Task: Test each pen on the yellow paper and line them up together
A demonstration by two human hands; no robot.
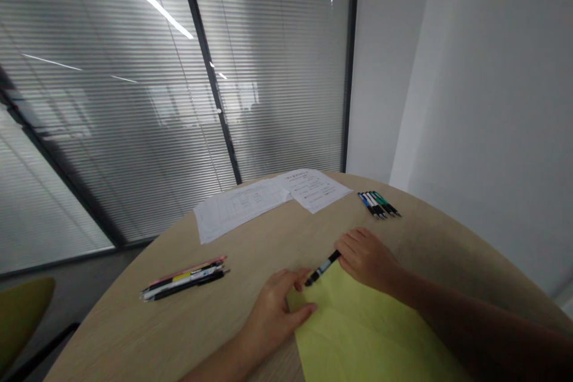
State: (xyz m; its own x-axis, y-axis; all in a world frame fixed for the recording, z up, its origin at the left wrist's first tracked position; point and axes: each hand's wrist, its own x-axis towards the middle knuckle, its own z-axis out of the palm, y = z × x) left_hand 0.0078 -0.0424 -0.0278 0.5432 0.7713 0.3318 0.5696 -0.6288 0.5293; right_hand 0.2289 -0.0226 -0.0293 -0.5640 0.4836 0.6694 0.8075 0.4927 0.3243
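A sheet of yellow paper (367, 328) lies on the table in front of me. My right hand (364, 256) is closed around one end of a black pen with a pale grey band (324, 267), above the paper's far edge. The pen slants down to the left, and its free end is by the fingertips of my left hand (277, 301). That hand rests at the paper's far left corner, thumb over the yellow sheet and spread apart from the fingers. Whether its fingertips touch the pen I cannot tell.
A bundle of several pens and pencils (183, 279) lies on the left of the round wooden table (250, 245). Printed white sheets (244, 203) lie at the back. Several blue, white and green pens (378, 205) form a row at the back right. A green chair (22, 316) stands left.
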